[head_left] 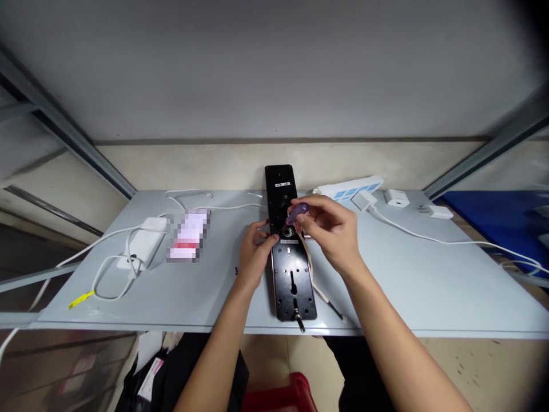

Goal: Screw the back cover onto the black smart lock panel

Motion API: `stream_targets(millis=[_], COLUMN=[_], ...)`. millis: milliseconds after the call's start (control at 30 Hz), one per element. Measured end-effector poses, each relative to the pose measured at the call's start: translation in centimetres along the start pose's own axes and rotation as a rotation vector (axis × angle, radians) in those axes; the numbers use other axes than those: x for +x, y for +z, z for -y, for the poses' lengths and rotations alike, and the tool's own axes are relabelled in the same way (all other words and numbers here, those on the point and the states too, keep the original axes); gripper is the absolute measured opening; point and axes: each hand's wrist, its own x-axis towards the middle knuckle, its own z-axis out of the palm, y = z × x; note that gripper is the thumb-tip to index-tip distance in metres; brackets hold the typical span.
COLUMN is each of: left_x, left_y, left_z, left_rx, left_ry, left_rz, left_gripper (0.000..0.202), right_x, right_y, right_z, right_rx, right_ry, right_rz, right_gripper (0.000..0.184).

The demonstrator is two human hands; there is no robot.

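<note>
A long black door lock panel (295, 277) lies on the table with its screw-holed side up, its lower end close to the front edge. My right hand (332, 226) is closed around the purple handle of a screwdriver (298, 213), whose tip points down and left at the panel's middle. The exact spot under the tip is too small to make out. At the panel's left side, my left hand (256, 252) grips the edge, thumb on top near the screwdriver tip. A thin cable (319, 280) with a dark end runs along the panel's right side.
Leftward lie a phone (189, 234) with a blurred screen and a white power bank (148, 243) with looped cables. A white power strip (351, 187) and white chargers (397, 198) stand at the back right. Below the table is a red stool (278, 397).
</note>
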Motion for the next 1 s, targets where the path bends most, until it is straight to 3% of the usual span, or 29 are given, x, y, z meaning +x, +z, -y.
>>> stream_targets(millis=[1000], left_x=[-0.05], left_y=[-0.05], left_z=[0.21], left_rx=[-0.008], left_ry=[-0.003], left_rz=[0.000], left_gripper=[0.048], right_x=[-0.21], right_y=[0.04], right_z=[-0.23], right_rx=[-0.002], right_ry=[-0.013], right_rz=[-0.011], right_gripper=[0.015])
